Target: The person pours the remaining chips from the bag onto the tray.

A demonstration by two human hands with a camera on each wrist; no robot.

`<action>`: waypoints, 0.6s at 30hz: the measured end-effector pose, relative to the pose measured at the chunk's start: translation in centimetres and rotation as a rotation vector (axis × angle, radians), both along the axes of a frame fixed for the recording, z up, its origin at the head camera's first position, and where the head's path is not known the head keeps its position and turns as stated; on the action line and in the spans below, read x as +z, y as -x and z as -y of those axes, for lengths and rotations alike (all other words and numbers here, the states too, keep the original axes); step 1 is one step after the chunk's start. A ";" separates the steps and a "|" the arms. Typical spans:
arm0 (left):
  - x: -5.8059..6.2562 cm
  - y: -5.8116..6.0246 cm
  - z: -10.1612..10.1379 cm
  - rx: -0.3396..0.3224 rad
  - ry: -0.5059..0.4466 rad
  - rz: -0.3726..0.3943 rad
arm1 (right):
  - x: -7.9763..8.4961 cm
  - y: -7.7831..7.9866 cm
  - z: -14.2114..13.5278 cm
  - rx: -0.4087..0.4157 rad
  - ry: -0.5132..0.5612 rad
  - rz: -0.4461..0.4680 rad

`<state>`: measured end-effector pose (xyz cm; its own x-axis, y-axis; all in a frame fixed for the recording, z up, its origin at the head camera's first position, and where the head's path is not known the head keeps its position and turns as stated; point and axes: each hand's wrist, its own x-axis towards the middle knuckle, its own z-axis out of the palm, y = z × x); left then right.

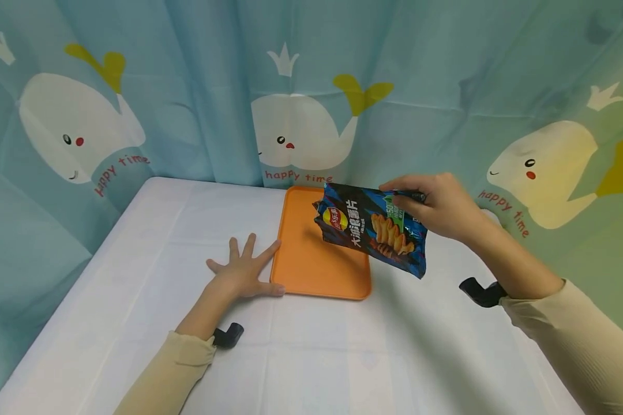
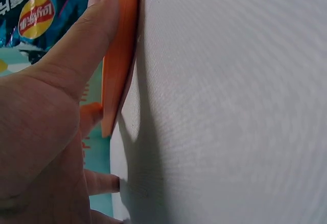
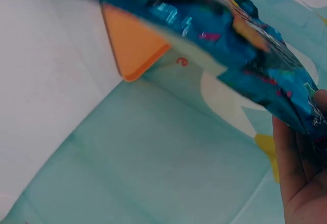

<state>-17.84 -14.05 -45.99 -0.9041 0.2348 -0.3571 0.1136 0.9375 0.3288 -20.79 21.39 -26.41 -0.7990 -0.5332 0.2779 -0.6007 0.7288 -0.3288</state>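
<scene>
Pinched along its crimped end by my right hand [image 1: 438,204], a dark blue bag of potato chips [image 1: 366,222] hangs tilted over the right part of an orange tray [image 1: 311,271]. The right wrist view shows the bag [image 3: 219,45] sloping away from the fingers, one end lower. My left hand [image 1: 243,270] lies with fingers spread at the tray's left edge. In the left wrist view its thumb [image 2: 84,40] and another finger touch the tray's orange side wall [image 2: 120,55]. The tray lies flat on the white table.
A white cloth [image 1: 332,357] covers the table. Behind it hangs a light blue curtain [image 1: 207,104] with white whales, reaching down to the table's back edge. Black wrist-worn pieces [image 1: 480,293] sit at both cuffs. The bag's shadow falls across the tray and cloth.
</scene>
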 end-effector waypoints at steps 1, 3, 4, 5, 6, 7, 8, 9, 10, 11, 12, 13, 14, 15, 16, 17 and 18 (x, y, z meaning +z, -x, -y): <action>0.0 0.0 0.0 -0.002 -0.002 -0.002 | 0.0 0.0 0.0 0.001 -0.002 -0.003; 0.0 0.0 0.0 -0.002 -0.009 -0.006 | 0.0 -0.1 0.0 0.005 -0.004 0.001; 0.0 0.0 0.0 -0.002 -0.010 -0.005 | 0.0 -0.1 0.0 0.005 0.000 0.001; 0.1 0.0 0.0 -0.002 -0.011 -0.006 | 0.1 -0.1 0.0 0.007 0.005 -0.003; 0.0 0.0 0.0 -0.003 -0.012 -0.007 | 0.2 -0.1 -0.1 0.009 0.010 -0.007; 0.0 0.0 0.0 -0.003 -0.013 -0.008 | 0.2 -0.1 -0.1 0.010 0.013 -0.008; 0.0 0.0 0.0 -0.003 -0.014 -0.009 | 0.2 -0.1 -0.1 0.009 0.008 -0.008; 0.0 0.0 0.0 -0.002 -0.014 -0.008 | 0.2 -0.2 -0.1 0.011 0.009 -0.009; 0.0 -0.1 0.0 -0.001 -0.014 -0.008 | 0.2 -0.2 -0.1 0.011 0.014 -0.008; 0.0 -0.1 0.0 -0.001 -0.014 -0.009 | 0.2 -0.2 -0.1 0.013 0.020 -0.008; 0.0 -0.1 0.0 -0.002 -0.013 -0.010 | 0.2 -0.2 -0.1 0.015 0.018 -0.007; 0.0 -0.1 0.0 -0.004 -0.015 -0.011 | 0.3 -0.2 -0.1 0.017 0.010 -0.007; 0.0 -0.1 0.0 -0.004 -0.016 -0.011 | 0.3 -0.2 -0.1 0.019 0.001 -0.007; 0.1 -0.1 0.0 -0.004 -0.016 -0.011 | 0.3 -0.2 -0.1 0.026 -0.002 -0.007; 0.1 -0.1 0.0 -0.004 -0.016 -0.010 | 0.5 -0.2 -0.1 0.027 0.001 -0.011; 0.2 -0.1 0.0 -0.004 -0.016 -0.008 | 0.6 -0.2 -0.1 0.022 0.005 -0.021; 0.2 -0.1 0.0 -0.005 -0.018 -0.007 | 0.8 -0.2 -0.1 0.016 0.009 -0.031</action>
